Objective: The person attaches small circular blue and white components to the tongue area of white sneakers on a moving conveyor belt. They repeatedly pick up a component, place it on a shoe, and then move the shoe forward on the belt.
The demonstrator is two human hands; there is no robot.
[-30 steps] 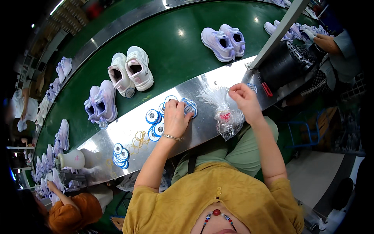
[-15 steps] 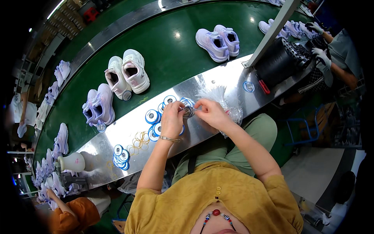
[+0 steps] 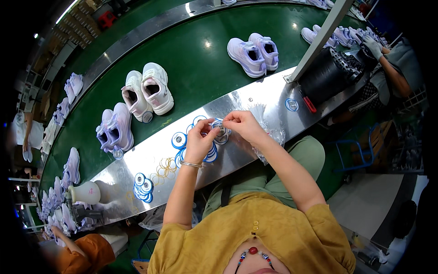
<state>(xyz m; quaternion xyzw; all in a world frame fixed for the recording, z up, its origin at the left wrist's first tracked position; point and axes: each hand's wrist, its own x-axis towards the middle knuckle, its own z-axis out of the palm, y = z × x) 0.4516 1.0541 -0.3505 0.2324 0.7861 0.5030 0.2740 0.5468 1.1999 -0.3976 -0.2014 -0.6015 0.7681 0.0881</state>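
My left hand [image 3: 199, 141] and my right hand [image 3: 242, 125] meet over the shiny metal ledge [image 3: 255, 98] and together pinch a small round blue-and-white tag [image 3: 221, 128]. Under my hands lie several more round blue-and-white tags [image 3: 179, 140]. A clear plastic bag [image 3: 269, 132] rests on the ledge beneath my right wrist. A bracelet circles my left wrist.
A green conveyor belt [image 3: 191, 68] carries pairs of shoes: a white pair [image 3: 147, 90], lilac pairs [image 3: 253, 50] [image 3: 114, 128]. More tags [image 3: 142, 186], yellow rings [image 3: 165, 168], a white bottle [image 3: 86, 192], a black spool [image 3: 327, 73] and a metal post [image 3: 319, 39] are close by. Other people work at left and right.
My right hand left the plastic bag and came left to meet my left hand. Both now hold one tag raised off the pile.
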